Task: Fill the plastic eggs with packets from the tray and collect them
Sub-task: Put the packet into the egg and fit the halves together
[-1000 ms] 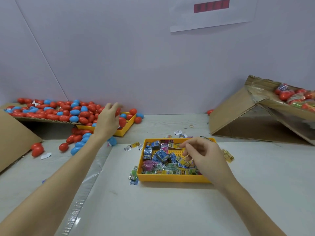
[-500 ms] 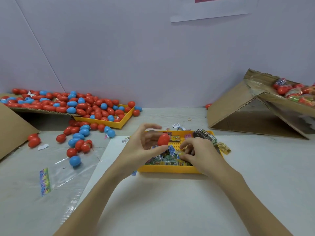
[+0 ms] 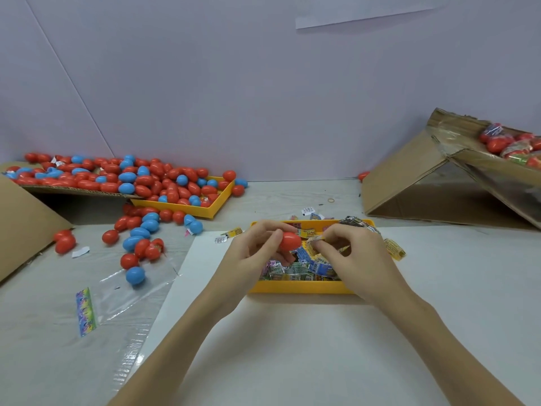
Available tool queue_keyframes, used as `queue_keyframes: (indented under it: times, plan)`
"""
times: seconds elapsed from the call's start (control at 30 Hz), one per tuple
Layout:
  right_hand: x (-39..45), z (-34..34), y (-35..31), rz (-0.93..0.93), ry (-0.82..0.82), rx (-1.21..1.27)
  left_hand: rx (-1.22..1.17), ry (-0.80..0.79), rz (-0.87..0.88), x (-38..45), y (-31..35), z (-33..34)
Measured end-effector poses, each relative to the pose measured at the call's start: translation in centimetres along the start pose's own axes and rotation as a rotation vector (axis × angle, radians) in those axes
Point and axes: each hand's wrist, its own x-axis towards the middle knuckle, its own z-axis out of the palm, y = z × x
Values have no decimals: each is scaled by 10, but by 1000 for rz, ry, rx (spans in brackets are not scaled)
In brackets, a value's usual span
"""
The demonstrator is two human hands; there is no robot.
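1. At the left of the frame I see a big pile of red and blue eggs (image 3: 123, 177) spilling off a cardboard flap and a yellow egg tray (image 3: 205, 210) onto the bench (image 3: 292, 347). Many loose eggs lie near the bench's left side. I think one bump could send them rolling away.

2. Lower left, a clear plastic bag (image 3: 117, 300) lies flat on the bench. It looks slippery, so an egg dropped there might slide.

3. In the middle, my left hand (image 3: 251, 259) holds a red egg (image 3: 289, 241) with curled fingers, just above the packet tray (image 3: 301, 287). The egg looks closed to me. It is smooth and round, so if I squeeze too hard to open it, it could pop out and fall.

4. Right beside it, my right hand (image 3: 351, 259) pinches a small packet (image 3: 317, 239) at its fingertips, almost touching the egg. The packet is thin and crinkly. It could slip, or get caught in the seam so the egg will not shut.

5. The packets in the tray are heaped up. I might grab two by mistake.

6. At the right of the frame, a tilted cardboard box (image 3: 424, 183) holds finished eggs (image 3: 497, 143) at its top. A thrown egg could miss it.
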Motion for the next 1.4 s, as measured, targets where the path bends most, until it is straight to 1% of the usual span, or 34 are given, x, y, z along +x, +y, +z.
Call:
queue_keyframes:
  times: [0.17, 0.3, 0.43, 0.63, 0.77, 1.1, 1.2, 1.3, 1.4]
  plan:
    - [-4, -1, -8, 138, -63, 321, -44, -38, -28, 0, -2, 0]
    - [-5, -2, -7, 216, -95, 426, -51, -71, 1, -1, 0, 2]
    - [-5, -3, -6, 260, -116, 506, -98, -50, -10, -2, 2, 7]
    - [-7, 0, -9, 214, -49, 500, -18, 26, -24, -2, -1, 9]
    - [-7, 2, -10, 197, -2, 473, -7, -1, -70, -4, -3, 8]
    - [-9, 5, -7, 134, -31, 401, 70, -43, -20, -4, -2, 8]
    - [-8, 3, -8, 113, -48, 410, 41, -96, 6, -5, 0, 4]
    - [-8, 2, -8, 52, -87, 333, 97, -169, 26, -7, 2, 3]
    - [-7, 2, -8, 12, -95, 253, 163, -152, 17, -7, 1, 5]
